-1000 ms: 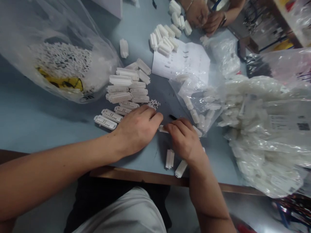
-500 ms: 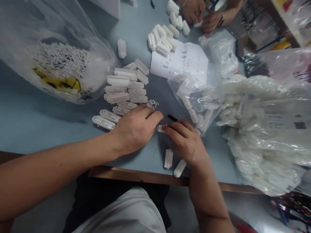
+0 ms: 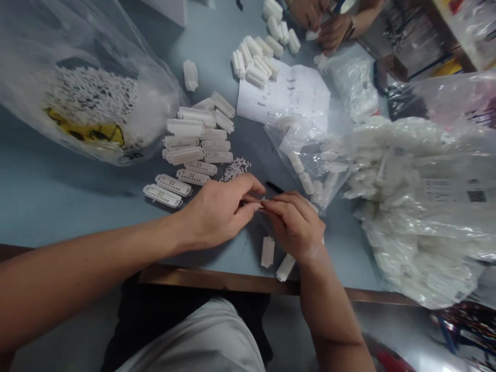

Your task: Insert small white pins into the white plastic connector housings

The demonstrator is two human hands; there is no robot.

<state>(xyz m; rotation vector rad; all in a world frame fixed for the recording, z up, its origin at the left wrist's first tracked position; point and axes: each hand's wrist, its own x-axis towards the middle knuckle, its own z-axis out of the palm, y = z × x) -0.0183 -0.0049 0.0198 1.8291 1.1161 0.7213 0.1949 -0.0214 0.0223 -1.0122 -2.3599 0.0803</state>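
My left hand (image 3: 219, 213) and my right hand (image 3: 296, 223) meet fingertip to fingertip above the table. Between my right fingers is a white plastic connector housing (image 3: 262, 199), of which only a sliver shows. The left thumb and fingers are pinched together against it; whatever they hold is hidden. Behind my left hand lies a small heap of tiny white pegs (image 3: 237, 166). Rows of white perforated connector housings (image 3: 184, 155) spread to its left. Close to my right wrist rest a white housing (image 3: 267, 251) and a tilted perforated one (image 3: 285, 267).
A clear bag of tiny white pieces (image 3: 93, 98) stands at the left. An open plastic bag (image 3: 310, 150) lies over a printed sheet (image 3: 284, 93), near a black pen (image 3: 274, 187). Large clear bags (image 3: 418, 217) fill the right. Across the table, another person's hands (image 3: 333, 33) handle a white part.
My left hand has come off the peg heap and moved right to my right fingertips. More of the heap shows, and the held housing is now mostly covered.
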